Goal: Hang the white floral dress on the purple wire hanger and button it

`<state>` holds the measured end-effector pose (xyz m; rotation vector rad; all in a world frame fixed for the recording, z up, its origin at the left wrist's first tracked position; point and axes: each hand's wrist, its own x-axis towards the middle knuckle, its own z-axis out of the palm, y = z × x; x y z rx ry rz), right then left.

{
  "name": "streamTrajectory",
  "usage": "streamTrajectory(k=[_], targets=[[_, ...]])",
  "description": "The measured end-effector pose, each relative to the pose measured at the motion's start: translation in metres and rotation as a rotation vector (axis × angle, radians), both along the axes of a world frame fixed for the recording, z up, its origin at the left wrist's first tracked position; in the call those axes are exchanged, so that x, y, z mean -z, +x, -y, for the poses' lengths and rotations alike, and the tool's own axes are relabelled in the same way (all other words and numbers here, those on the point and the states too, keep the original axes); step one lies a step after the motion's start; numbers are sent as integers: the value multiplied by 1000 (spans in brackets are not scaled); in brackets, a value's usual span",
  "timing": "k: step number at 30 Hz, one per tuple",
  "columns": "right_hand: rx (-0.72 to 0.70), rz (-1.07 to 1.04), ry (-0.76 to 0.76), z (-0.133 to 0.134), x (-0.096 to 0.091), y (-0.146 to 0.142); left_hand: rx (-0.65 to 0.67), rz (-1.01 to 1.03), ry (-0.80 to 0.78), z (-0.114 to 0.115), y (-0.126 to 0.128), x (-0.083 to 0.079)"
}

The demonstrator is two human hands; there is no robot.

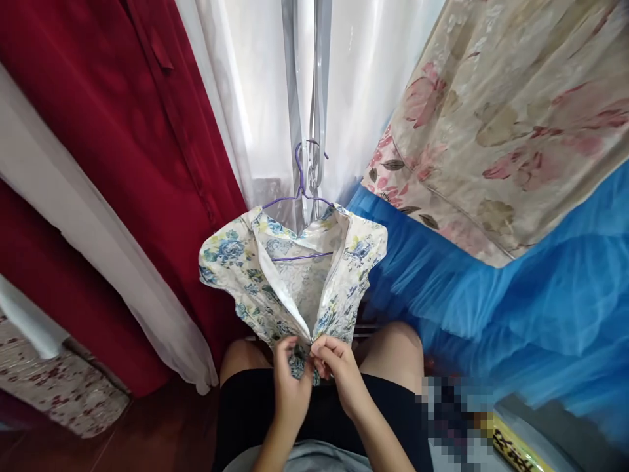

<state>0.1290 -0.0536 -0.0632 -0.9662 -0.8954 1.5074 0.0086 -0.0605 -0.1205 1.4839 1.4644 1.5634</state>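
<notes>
A sleeveless-looking floral garment (344, 282), cream with blue flowers and green-yellow leaves, hangs in front of me on a purple wire hanger (301, 190). Its opening spreads in a V, with a white inner edge, and narrows to a zipper (311, 339) at the bottom. My right hand (337, 364) is closed in a pinch at the zipper; the pull tab is hidden by the fingers. Close beside it, my left hand (293, 370) touches the cloth with thumb and index finger apart, fabric showing between them. The garment's lower part is hidden by my hands.
Dark red cloth (187, 262) and white cloth (236, 98) hang at left and behind. Grey straps (289, 65) drop above the hanger. To the right hang a beige floral cloth (457, 144) and blue tulle (550, 295). A yellow package (515, 446) lies low at right.
</notes>
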Motion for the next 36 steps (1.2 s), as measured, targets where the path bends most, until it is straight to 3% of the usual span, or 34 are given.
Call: streamTrajectory(k=[2, 7, 12, 16, 20, 22, 25, 28, 32, 34, 36], targets=[[-4, 0, 16, 5, -3, -4, 105, 14, -48, -1, 10, -1], [34, 41, 34, 9, -24, -6, 160, -70, 7, -15, 5, -14], [107, 17, 96, -43, -68, 5, 248, -231, 75, -14, -4, -16], [115, 5, 217, -98, -127, 9, 244, -320, 78, -7, -1, -9], [142, -77, 298, -127, -177, 8, 259, -362, 51, -9, -2, 0], [161, -99, 299, -131, -189, 7, 254, -344, 47, -18, -10, 4], [144, -79, 324, -129, -188, 3, 280, -301, 49, -40, -26, 0], [137, 0, 360, -123, -177, 0, 288, -248, 110, -66, -39, -33], [148, 111, 419, -115, -170, 2, 204, -167, 361, -101, -38, -123], [137, 149, 476, -112, -172, 6, 245, -163, 497, -117, -33, -169], [131, 184, 530, -110, -174, 11, 283, -268, 571, -128, -27, -205]])
